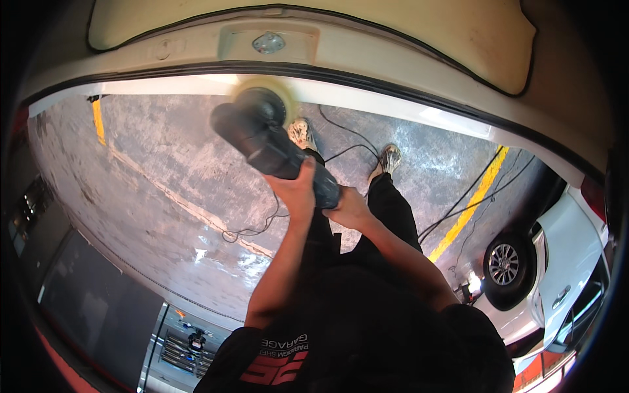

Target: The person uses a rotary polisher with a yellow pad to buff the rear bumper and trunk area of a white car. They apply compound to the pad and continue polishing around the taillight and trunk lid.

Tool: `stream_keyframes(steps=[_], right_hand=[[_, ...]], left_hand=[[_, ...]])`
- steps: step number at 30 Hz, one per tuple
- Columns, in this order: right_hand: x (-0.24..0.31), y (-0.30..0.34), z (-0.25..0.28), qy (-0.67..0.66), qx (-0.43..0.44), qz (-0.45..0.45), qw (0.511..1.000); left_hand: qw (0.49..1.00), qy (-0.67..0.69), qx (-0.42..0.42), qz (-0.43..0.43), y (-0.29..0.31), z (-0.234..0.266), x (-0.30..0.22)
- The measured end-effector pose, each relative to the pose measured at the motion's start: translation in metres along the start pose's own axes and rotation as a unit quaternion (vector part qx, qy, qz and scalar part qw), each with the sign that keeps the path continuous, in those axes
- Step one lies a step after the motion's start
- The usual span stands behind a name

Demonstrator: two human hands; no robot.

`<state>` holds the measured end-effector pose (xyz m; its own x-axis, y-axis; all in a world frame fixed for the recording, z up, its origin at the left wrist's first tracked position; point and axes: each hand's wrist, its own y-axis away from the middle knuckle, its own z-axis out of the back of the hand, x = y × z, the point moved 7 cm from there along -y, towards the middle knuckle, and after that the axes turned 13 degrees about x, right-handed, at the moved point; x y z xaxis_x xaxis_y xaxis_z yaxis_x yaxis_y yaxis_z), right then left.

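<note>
A black power polisher [275, 150] slants across the space before me, its head at the upper left. Its round yellow pad [289, 98] is at the white painted edge [386, 107] of a vehicle's body panel; motion smears the pad and the tool's head. My left hand [298, 192] wraps round the middle of the polisher's body, thumb on top. Further back, my right hand [350, 211] grips the rear end of the tool, with some of its fingers hidden behind it.
Above the white edge runs a black rubber seal [327, 74] and a cream trim panel with a small lamp [268, 43]. Dark cables [354, 152] trail over the concrete floor [157, 157] near my shoes. A white car [560, 275] with a wheel stands at the right.
</note>
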<state>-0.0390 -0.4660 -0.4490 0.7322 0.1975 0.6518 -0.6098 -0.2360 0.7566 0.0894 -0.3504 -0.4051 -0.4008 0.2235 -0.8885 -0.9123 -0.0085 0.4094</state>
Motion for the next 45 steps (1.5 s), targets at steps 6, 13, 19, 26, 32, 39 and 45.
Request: stream_keyframes(steps=[6,13,19,26,32,39,45], right_hand=[[-0.006,0.028,0.017,-0.066,-0.006,-0.028,0.997],[-0.096,0.110,0.065,-0.123,-0.028,-0.040,0.991],[-0.178,0.175,0.109,-0.159,-0.045,-0.023,0.986],[-0.230,0.243,0.151,-0.242,-0.061,-0.061,0.966],[-0.247,0.275,0.169,-0.293,-0.065,-0.079,0.951],[-0.254,0.312,0.182,-0.245,-0.143,-0.082,0.956],[-0.236,0.345,0.190,-0.111,-0.264,-0.120,0.950]], left_hand=[[0.998,0.021,0.052,0.003,0.013,-0.033,-0.017],[0.996,-0.059,0.072,-0.011,0.095,-0.133,-0.007],[0.994,-0.031,0.103,-0.008,0.165,-0.226,0.002],[0.988,-0.063,0.139,0.037,0.225,-0.311,0.007],[0.981,-0.074,0.171,0.054,0.250,-0.351,0.006],[0.969,-0.020,0.240,0.050,0.270,-0.383,0.013],[0.947,0.078,0.300,0.085,0.278,-0.388,0.021]])
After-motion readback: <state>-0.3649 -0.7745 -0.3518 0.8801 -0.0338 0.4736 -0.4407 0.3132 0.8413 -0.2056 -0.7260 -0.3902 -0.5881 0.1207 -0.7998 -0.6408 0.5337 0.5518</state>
